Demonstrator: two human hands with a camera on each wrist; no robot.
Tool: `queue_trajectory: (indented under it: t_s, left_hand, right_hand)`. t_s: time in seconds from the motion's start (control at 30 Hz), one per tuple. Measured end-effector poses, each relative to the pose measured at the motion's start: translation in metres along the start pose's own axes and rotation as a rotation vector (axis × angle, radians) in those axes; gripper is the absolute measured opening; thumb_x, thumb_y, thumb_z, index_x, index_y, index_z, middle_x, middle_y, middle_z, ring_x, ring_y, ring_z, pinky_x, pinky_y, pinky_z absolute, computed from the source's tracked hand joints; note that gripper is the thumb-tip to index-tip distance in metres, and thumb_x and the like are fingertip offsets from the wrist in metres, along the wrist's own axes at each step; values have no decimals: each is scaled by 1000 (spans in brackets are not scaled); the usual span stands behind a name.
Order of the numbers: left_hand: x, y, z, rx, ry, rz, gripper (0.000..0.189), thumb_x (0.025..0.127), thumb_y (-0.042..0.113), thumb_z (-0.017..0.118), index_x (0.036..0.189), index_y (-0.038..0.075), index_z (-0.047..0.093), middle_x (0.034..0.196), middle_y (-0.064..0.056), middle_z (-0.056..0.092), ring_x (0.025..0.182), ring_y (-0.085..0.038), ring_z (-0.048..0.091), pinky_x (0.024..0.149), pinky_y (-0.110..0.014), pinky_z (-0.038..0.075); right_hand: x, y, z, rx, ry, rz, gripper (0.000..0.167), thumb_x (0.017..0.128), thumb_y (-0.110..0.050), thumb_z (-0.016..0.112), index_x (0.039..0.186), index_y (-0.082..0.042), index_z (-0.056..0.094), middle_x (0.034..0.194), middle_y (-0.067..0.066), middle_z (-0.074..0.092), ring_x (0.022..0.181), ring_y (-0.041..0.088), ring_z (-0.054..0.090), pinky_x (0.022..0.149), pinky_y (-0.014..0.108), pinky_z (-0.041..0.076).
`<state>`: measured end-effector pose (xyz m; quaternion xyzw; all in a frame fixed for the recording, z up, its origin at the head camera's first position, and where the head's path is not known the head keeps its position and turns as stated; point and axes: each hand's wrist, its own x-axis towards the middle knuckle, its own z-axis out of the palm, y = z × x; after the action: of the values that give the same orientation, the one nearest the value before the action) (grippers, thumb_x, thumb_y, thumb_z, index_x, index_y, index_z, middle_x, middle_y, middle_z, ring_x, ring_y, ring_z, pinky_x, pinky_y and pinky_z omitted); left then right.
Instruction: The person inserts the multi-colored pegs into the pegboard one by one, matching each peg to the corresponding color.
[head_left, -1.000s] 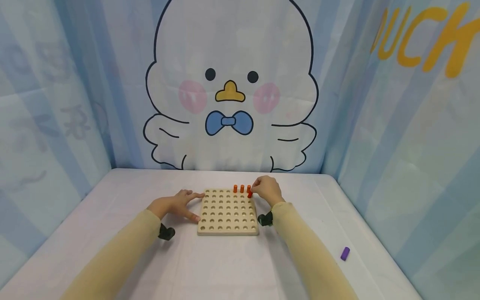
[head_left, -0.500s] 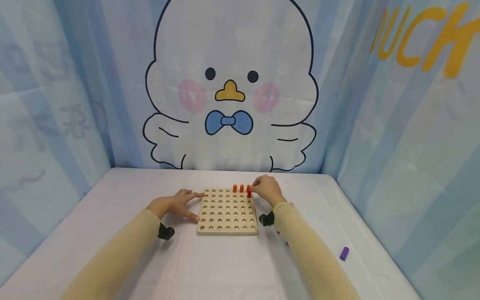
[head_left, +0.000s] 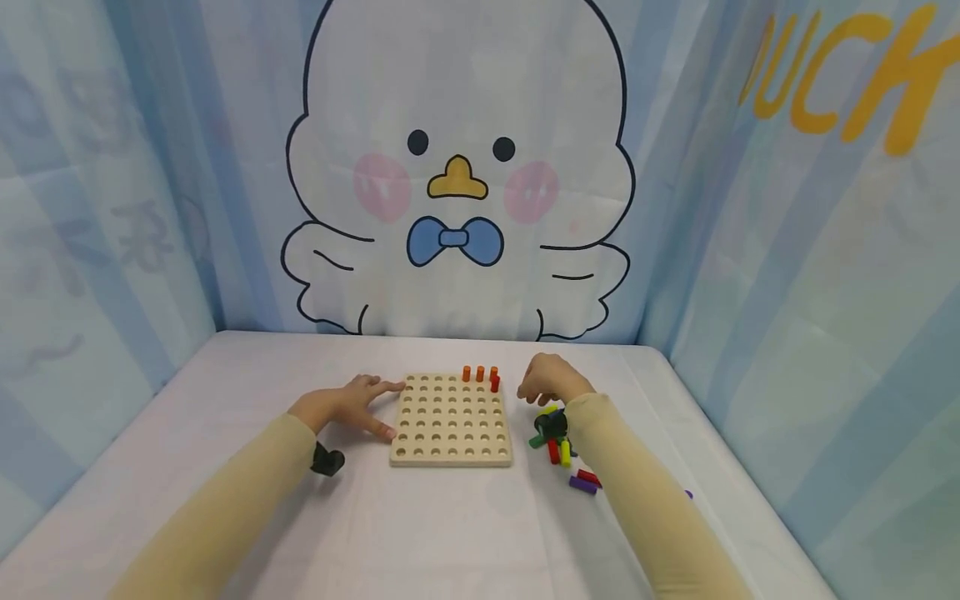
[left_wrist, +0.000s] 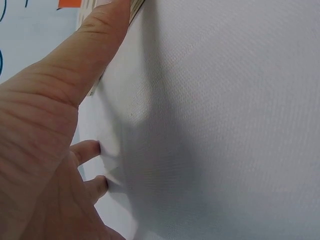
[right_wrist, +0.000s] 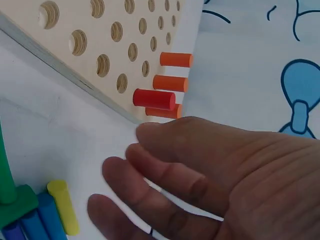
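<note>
A square wooden pegboard with rows of holes lies on the table. Three orange pegs stand along its far edge, towards the right corner. One red peg stands upright in the row before them, seen closer in the right wrist view as a red peg. My left hand spreads thumb and finger against the board's left side; its thumb touches the edge. Just off the board's right side, my right hand holds nothing, its fingers loosely bent near the red peg.
Loose pegs lie under and beside my right wrist: a red peg, a yellow peg, a green peg, a purple peg and others, some blue. My right sleeve partly covers another purple peg farther right.
My right hand has let go of the red peg, which now stands in the board, and has moved right. Loose pegs have come into sight beside the forearm. The left hand stays put.
</note>
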<state>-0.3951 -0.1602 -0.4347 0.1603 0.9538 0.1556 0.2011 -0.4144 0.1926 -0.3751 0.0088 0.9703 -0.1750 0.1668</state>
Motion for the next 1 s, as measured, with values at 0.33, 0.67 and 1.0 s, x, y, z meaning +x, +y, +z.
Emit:
queue_trajectory:
  t_s: [0.33, 0.67, 1.0]
  left_hand:
    - [1, -5, -3, 14, 7, -7, 107, 81, 69, 77, 165, 28, 25, 169, -27, 15, 156, -52, 10, 116, -79, 17]
    - [-4, 1, 1, -4, -2, -6, 105, 82, 64, 78, 165, 27, 26, 168, -28, 16, 155, -53, 13, 116, -78, 19]
    - [0, 0, 2, 4, -2, -7, 106, 81, 66, 78, 165, 28, 26, 169, -27, 16, 155, -52, 13, 116, -78, 20]
  right_hand:
    - [-16, -9, -4, -149, -98, 101, 11, 87, -6, 80, 94, -1, 73, 85, 12, 72, 77, 22, 67, 75, 30, 59]
    - [-22, -6, 8, -302, -147, 193, 17, 84, -14, 86, 88, -2, 75, 98, 11, 63, 89, 24, 58, 78, 29, 54]
    - [-23, 4, 19, -320, -105, 162, 17, 82, -16, 87, 85, -3, 76, 99, 10, 65, 90, 23, 59, 84, 31, 56]
